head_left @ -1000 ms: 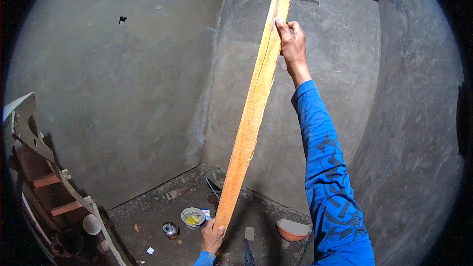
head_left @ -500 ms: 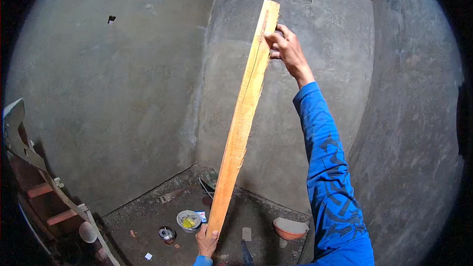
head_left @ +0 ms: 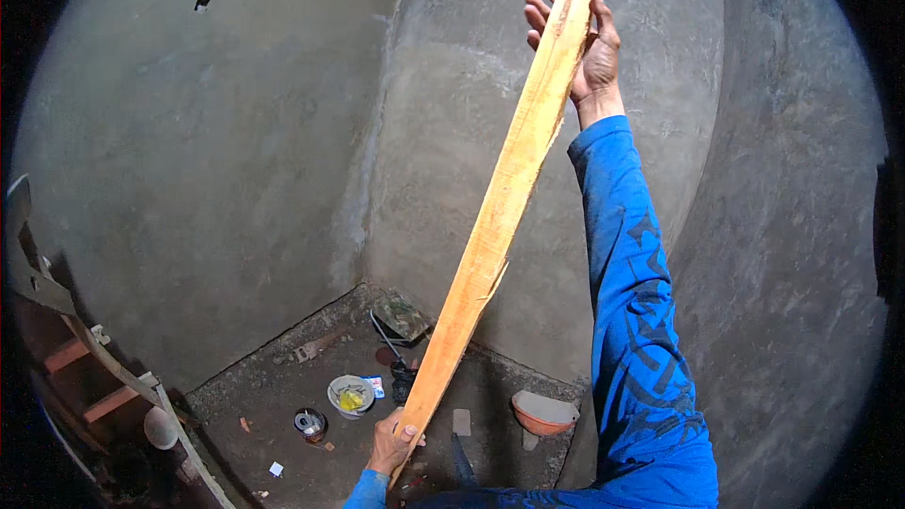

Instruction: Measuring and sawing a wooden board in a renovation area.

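Note:
A long, pale wooden plank [head_left: 509,198] rises at a slant in front of me, leaning right toward its top. Its right edge is rough, with a splinter peeling away low down. My left hand [head_left: 386,445] is closed round the lower end, thumb across the face. Near the top, my right hand [head_left: 600,61] reaches behind the plank. The thumb lies along the right edge, and the fingertips stick out past the left edge, loosely curled. The part of the palm behind the wood is hidden.
Grey plastered walls [head_left: 236,179] meet in a corner ahead. On the floor are a pale bowl [head_left: 333,399] with something yellow inside, a dark round can [head_left: 310,424], an orange basin [head_left: 539,426] and a dark blade-like strip [head_left: 462,462]. A wooden frame with rungs [head_left: 111,403] leans at left.
The plank's top has moved up and right, tilting it more. My right hand has shifted from pinching its right edge to reaching behind it. My left hand stays on the lower end.

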Motion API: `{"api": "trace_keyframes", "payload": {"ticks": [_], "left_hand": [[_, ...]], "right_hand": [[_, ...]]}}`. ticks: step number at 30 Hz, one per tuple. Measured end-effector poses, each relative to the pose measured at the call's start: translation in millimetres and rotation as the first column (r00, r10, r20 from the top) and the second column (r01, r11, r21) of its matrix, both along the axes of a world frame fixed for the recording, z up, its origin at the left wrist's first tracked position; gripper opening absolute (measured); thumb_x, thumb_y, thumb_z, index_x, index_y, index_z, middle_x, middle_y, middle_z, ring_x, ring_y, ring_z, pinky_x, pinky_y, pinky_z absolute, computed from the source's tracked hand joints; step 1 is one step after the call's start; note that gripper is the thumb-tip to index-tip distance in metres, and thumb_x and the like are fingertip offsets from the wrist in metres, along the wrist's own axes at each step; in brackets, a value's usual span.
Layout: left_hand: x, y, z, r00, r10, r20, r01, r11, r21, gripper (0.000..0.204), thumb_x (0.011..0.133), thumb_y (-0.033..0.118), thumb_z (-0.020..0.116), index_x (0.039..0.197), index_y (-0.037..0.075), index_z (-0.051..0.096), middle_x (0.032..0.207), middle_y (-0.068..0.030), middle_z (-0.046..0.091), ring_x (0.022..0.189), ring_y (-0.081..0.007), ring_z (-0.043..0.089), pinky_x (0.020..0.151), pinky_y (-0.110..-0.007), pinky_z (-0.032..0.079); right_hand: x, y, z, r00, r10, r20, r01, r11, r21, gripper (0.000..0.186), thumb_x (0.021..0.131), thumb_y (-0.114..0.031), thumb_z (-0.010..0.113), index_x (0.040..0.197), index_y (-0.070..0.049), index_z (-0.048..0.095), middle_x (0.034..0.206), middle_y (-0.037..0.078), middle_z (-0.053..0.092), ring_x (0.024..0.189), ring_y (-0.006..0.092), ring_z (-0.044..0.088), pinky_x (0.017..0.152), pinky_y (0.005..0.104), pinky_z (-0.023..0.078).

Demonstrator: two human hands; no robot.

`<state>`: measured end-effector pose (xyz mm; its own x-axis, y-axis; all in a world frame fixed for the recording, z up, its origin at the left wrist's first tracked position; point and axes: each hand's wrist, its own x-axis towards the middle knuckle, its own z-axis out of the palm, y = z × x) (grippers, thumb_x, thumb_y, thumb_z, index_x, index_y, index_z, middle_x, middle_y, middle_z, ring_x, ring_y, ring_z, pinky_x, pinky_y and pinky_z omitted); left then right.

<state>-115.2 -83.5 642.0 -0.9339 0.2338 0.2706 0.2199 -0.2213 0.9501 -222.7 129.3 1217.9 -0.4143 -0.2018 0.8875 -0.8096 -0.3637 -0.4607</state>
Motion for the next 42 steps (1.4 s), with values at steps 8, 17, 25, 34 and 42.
{"api": "trace_keyframes", "payload": {"ticks": [8, 17, 25, 34, 42], "left_hand": [[2, 4, -12, 0.877, 0.385, -0.286, -0.436, 0.890, -0.137, 0.062, 0.078, 0.060, 0.064, 0.092, -0.001, 0.060, 0.075, -0.0160, 0.060, 0.071, -0.0312, 0.064, 0.065, -0.039, 0.049], [-4, -6, -14, 0.864, 0.426, -0.269, -0.477, 0.863, -0.167, 0.054, 0.077, 0.050, 0.072, 0.091, 0.000, 0.056, 0.079, -0.0168, 0.058, 0.073, -0.0348, 0.060, 0.066, -0.039, 0.047], [-13, -16, -27, 0.886, 0.399, -0.236, -0.450, 0.863, -0.230, 0.049, 0.075, 0.041, 0.076, 0.094, 0.000, 0.058, 0.081, -0.0164, 0.060, 0.075, -0.0341, 0.060, 0.069, -0.039, 0.047], [-31, -32, -55, 0.861, 0.454, -0.228, -0.508, 0.785, -0.354, 0.050, 0.064, 0.033, 0.085, 0.095, 0.001, 0.063, 0.088, -0.0178, 0.068, 0.084, -0.0347, 0.066, 0.075, -0.040, 0.050], [-28, -45, -41, 0.913, 0.361, -0.189, -0.404, 0.740, -0.537, 0.069, 0.068, 0.043, 0.080, 0.121, 0.007, 0.055, 0.119, -0.0186, 0.059, 0.117, -0.0325, 0.053, 0.100, -0.041, 0.039]], "right_hand": [[2, 2, -10, 0.975, -0.175, 0.138, 0.177, 0.984, -0.002, 0.085, 0.079, -0.072, 0.053, 0.115, 0.004, 0.047, 0.070, 0.010, 0.056, 0.059, 0.0172, 0.059, 0.056, 0.0307, 0.053], [2, -1, -25, 0.998, -0.017, 0.056, 0.023, 0.994, -0.110, 0.072, 0.083, -0.070, 0.048, 0.102, 0.000, 0.048, 0.067, 0.007, 0.051, 0.052, 0.0168, 0.054, 0.051, 0.0311, 0.049], [12, 1, -49, 0.994, 0.109, 0.021, -0.105, 0.984, -0.141, 0.069, 0.084, -0.070, 0.046, 0.099, -0.003, 0.048, 0.066, 0.006, 0.049, 0.050, 0.0161, 0.052, 0.049, 0.0301, 0.047], [14, 31, -107, 0.938, 0.346, -0.007, -0.341, 0.922, -0.184, 0.067, 0.085, -0.070, 0.045, 0.100, -0.004, 0.051, 0.063, 0.005, 0.047, 0.048, 0.0155, 0.051, 0.047, 0.0293, 0.047], [-5, 43, -147, 0.978, 0.069, 0.195, -0.023, 0.973, -0.229, 0.068, 0.085, -0.068, 0.046, 0.103, -0.003, 0.051, 0.071, 0.008, 0.053, 0.056, 0.0185, 0.053, 0.052, 0.0314, 0.051]]}}
